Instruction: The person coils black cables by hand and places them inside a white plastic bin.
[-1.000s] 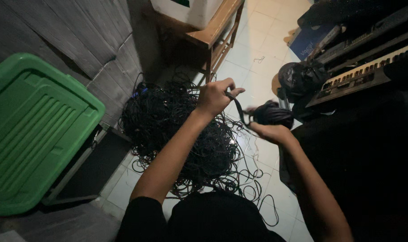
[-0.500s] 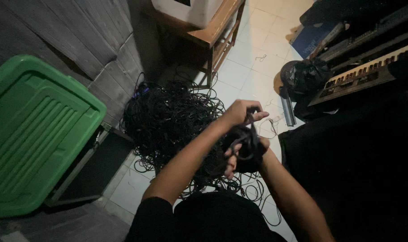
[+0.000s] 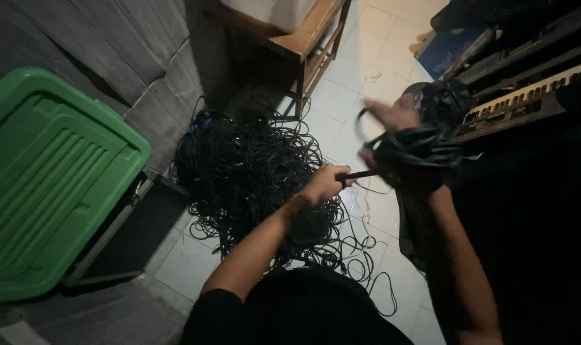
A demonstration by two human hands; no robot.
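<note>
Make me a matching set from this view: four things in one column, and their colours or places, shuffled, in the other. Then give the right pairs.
Things:
1. storage bin lid
2. cable pile
3. keyboard
4. wooden table

Places or colours:
A. top middle, by the wall
B. green, at the left edge
C. black tangle on the tiled floor, in the centre
D. pale keys, upper right

Pairs: 1-B, 2-C, 3-D, 4-A

The left hand pinches one strand of cable; the right hand holds a coiled bundle.
</note>
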